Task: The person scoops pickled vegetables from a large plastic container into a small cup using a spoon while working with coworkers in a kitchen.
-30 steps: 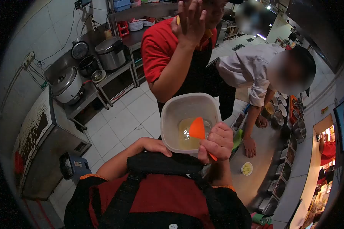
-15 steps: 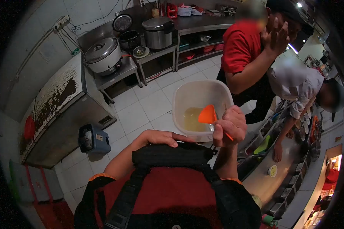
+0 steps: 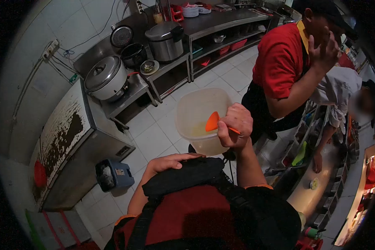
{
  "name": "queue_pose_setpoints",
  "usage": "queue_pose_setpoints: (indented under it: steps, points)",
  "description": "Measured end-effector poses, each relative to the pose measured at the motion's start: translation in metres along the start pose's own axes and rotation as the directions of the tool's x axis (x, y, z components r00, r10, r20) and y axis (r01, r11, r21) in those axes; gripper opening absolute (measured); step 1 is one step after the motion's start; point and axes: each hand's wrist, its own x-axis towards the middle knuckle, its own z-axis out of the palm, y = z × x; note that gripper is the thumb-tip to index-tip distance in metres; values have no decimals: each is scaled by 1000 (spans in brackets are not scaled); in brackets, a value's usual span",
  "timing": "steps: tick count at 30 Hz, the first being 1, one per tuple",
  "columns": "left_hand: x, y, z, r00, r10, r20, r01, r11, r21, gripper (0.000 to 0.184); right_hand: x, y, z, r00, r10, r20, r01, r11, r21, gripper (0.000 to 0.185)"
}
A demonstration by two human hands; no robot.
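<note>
My right hand [image 3: 236,126] is closed around the handle of an orange utensil [image 3: 213,121], whose wide head hangs over a translucent plastic tub [image 3: 187,110]. Some yellowish liquid shows at the bottom of the tub, which is tilted in front of my chest. My left hand [image 3: 169,163] lies behind the black chest pack [image 3: 183,177], near the tub's lower left side, its fingers stretched out and partly hidden by the pack. Whether those fingers touch the tub is hidden.
A person in a red shirt [image 3: 279,62] stands close at the right; another in white [image 3: 337,85] leans over a steel counter [image 3: 302,196]. Cookers [image 3: 106,79] stand on a rack at the left. A blue bin [image 3: 123,173] sits on the tiled floor beside a worn chest [image 3: 66,137].
The view has swung to the right of the cookers, and the person in red appears farther right. The tub has tipped, with its liquid less visible. The orange utensil stays in my right hand.
</note>
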Motion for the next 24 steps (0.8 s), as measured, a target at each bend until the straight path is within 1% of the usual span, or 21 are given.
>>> queue_pose_setpoints:
  steps: [3,5,9,11,12,14,15,17,18,20,21,23,24]
  points:
    - [3,27,-40,998,5,-61,-3,1000,28,79,2,46,24,999,35,-19,-35,999,1,10]
    - [9,51,-69,995,4,-100,0,999,47,80,6,80,40,999,47,-7,-47,997,-65,11]
    - [36,106,-122,994,-28,-104,38,995,90,80,22,143,58,997,78,-12,-79,990,-120,14]
    - [53,130,-139,987,-62,-148,74,994,77,73,27,172,64,995,100,-26,-103,984,-147,14]
    - [61,142,-139,988,-78,-136,88,994,71,73,29,186,66,995,91,-37,-95,983,-154,14]
    - [77,167,-132,926,-39,-376,78,993,89,67,32,208,68,994,102,-43,-108,979,-174,14]
    - [83,173,-141,930,-53,-364,86,994,75,67,33,217,68,994,102,-44,-109,970,-218,14]
    - [96,185,-164,934,-91,-347,83,996,-37,62,36,235,64,994,104,-37,-111,954,-280,14]
    - [101,186,-180,939,-97,-330,87,995,-44,62,35,243,63,992,123,-39,-129,943,-308,14]
    - [108,177,-221,970,-84,-229,66,994,-84,62,33,261,60,988,151,-44,-157,923,-353,14]
    - [110,175,-239,973,-94,-209,77,993,-89,62,32,270,59,985,163,-48,-169,909,-382,14]
    - [116,175,-272,974,-167,-151,117,950,-291,67,33,288,57,982,180,-63,-189,881,-433,14]
    - [120,179,-289,970,-204,-134,158,943,-292,68,34,297,56,977,195,-81,-210,863,-460,14]
